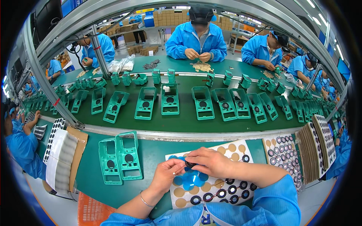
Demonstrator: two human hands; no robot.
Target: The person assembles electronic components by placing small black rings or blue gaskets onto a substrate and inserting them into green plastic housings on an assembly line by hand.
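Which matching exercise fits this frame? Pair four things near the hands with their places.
Things:
1. small black ring
2. two green housings
3. ring sheet
4. row of green housings

Places:
A. on the conveyor belt beyond the bench
B. under both hands
C. pinched between left hand and right hand
D. left of the hands, side by side

Pairs: 1-C, 2-D, 3-B, 4-A

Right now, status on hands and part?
Both hands pinching a small black ring, left hand, right hand. Over sticker sheet. Nothing in the way.
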